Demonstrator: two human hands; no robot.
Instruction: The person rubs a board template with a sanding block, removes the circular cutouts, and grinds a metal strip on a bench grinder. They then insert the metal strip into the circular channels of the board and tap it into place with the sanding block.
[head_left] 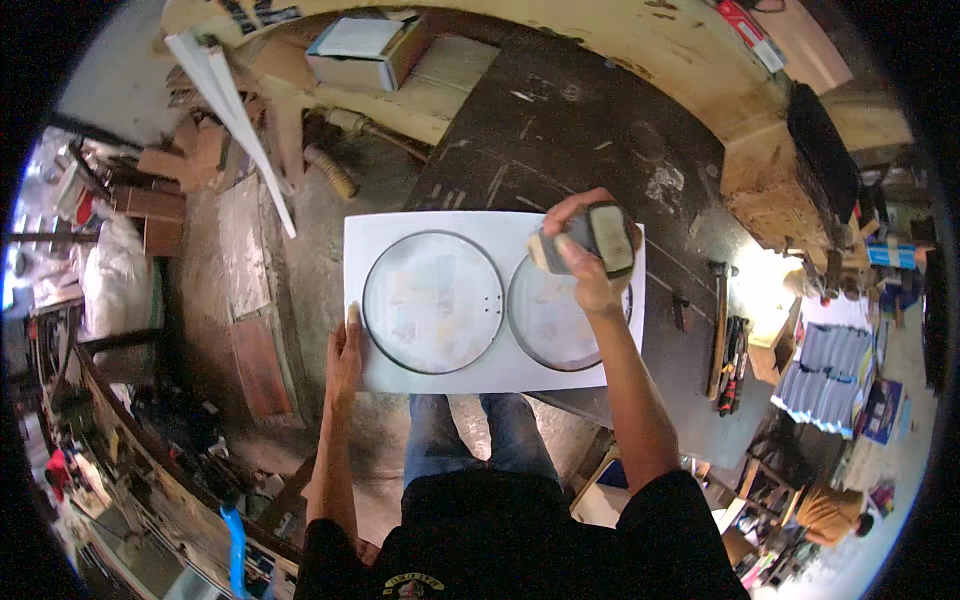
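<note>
A white rectangular panel (480, 385) lies in front of me, over the near left part of a dark worktop. Two large dark-rimmed circles mark it side by side; the left circle (433, 302) shows whole and has a few small dark dots near its right rim. My left hand (345, 352) holds the panel's left edge, thumb on top. Over the right circle (545, 325), my right hand (585, 255) is closed around a sanding block (610, 238), dark grey with a pale face. The hand and block hide part of that circle. Whether the block touches the panel is hard to tell.
The dark worktop (570, 130) carries a hammer (717, 330) and several hand tools (733, 365) to the right. Pale strips (235, 125) lean at the left. A wooden box (770, 190) stands at the far right. A person (830, 512) is farther off, lower right.
</note>
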